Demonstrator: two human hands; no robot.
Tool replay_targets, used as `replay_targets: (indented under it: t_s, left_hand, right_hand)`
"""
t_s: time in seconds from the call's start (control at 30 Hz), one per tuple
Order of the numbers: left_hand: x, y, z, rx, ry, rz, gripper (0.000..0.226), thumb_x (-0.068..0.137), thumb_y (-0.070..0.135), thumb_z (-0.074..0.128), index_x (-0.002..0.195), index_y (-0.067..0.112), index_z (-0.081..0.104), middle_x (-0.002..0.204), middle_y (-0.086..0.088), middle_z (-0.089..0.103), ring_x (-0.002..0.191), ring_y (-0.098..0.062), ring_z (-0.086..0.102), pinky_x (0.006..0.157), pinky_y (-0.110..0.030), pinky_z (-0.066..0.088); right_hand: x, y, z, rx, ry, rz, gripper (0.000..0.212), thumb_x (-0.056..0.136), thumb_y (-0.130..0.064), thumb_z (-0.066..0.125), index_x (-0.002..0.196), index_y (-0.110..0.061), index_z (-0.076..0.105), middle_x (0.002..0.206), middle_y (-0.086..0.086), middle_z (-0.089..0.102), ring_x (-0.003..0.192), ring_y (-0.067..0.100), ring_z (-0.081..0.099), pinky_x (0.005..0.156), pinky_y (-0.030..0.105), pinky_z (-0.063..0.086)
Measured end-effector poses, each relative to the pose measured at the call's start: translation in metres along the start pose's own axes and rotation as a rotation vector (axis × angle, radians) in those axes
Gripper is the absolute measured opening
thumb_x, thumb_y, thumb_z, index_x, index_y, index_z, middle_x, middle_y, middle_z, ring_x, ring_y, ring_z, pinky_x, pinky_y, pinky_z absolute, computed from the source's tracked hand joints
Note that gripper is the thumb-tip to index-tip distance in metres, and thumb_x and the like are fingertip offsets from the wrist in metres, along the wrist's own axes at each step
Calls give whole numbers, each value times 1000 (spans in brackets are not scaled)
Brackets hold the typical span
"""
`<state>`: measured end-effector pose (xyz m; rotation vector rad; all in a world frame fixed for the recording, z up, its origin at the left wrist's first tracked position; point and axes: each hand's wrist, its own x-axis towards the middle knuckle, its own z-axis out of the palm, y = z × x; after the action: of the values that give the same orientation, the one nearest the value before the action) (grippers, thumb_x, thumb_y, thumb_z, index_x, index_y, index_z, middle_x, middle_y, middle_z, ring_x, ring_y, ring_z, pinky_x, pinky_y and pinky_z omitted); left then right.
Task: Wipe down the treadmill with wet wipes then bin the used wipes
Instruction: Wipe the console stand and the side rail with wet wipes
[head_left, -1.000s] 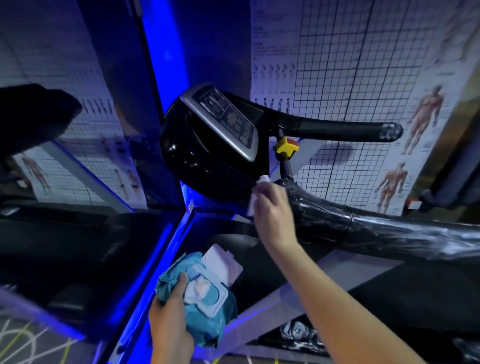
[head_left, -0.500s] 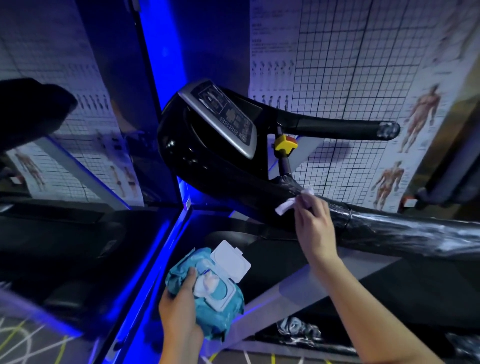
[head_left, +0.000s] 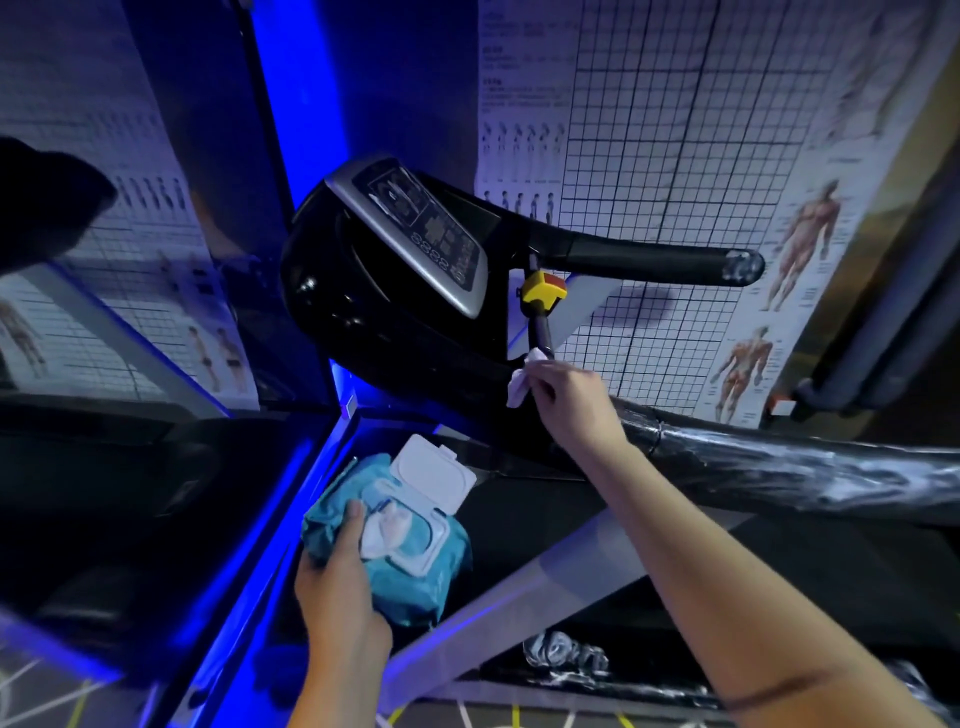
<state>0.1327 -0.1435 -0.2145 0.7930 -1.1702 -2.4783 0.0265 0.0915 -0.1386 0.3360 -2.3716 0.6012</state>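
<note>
single wide-angle view, worn on the head, looking forward and steeply down from close range; facing the treadmill console (head_left: 415, 244) at centre, wrapped handrail (head_left: 779, 467) running off near right, poster wall (head_left: 675, 130) far behind.

You see a black treadmill (head_left: 363, 312) with a silver-framed console (head_left: 415, 234), a yellow-and-red safety key (head_left: 543, 288), a teal wipes pack (head_left: 415, 577) with a white lid (head_left: 434, 475), and grid-patterned wall posters (head_left: 675, 130).

Crumpled white wipe (head_left: 521, 387) against black treadmill (head_left: 332, 312) handrail, teal wipes pack (head_left: 415, 582) lid open
</note>
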Motion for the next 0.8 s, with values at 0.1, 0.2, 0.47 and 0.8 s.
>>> replay_targets:
  t_s: [0.1, 0.2, 0.47, 0.8]
  left_hand:
    - [-4, -1, 10, -39, -1, 39, 40, 91, 24, 81, 129, 19, 71, 114, -2, 78, 99, -23, 75, 76, -37, 59]
    - [-4, -8, 11, -37, 10, 59, 40, 92, 25, 81, 130, 21, 71, 117, -2, 77, 103, -23, 75, 77, -37, 59]
    - [-11, -15, 16, -23, 51, 67, 35, 93, 25, 80, 127, 19, 72, 113, 0, 78, 98, -21, 74, 80, -39, 59]
    - [-17, -21, 18, 28, 85, 49, 22, 94, 24, 78, 114, 24, 71, 95, 6, 76, 65, -8, 75, 53, -27, 58]
  right_hand:
    - [-11, 14, -5, -45, -42, 2, 29, 96, -7, 53, 75, -22, 68, 91, -3, 72, 81, 20, 65, 67, 33, 52]
    - [-41, 39, -22, -112, -17, -2, 30, 96, -14, 50, 77, -18, 72, 93, -2, 71, 83, 21, 63, 72, 31, 50]
    - [-69, 56, -46, -158, 276, 107, 21, 89, 8, 64, 93, -10, 74, 99, 9, 69, 87, 31, 63, 79, 31, 47]
    - [-84, 37, 29, -11, 47, -181, 13, 100, -4, 57, 98, -5, 70, 124, 5, 63, 116, 23, 54, 99, 26, 47]
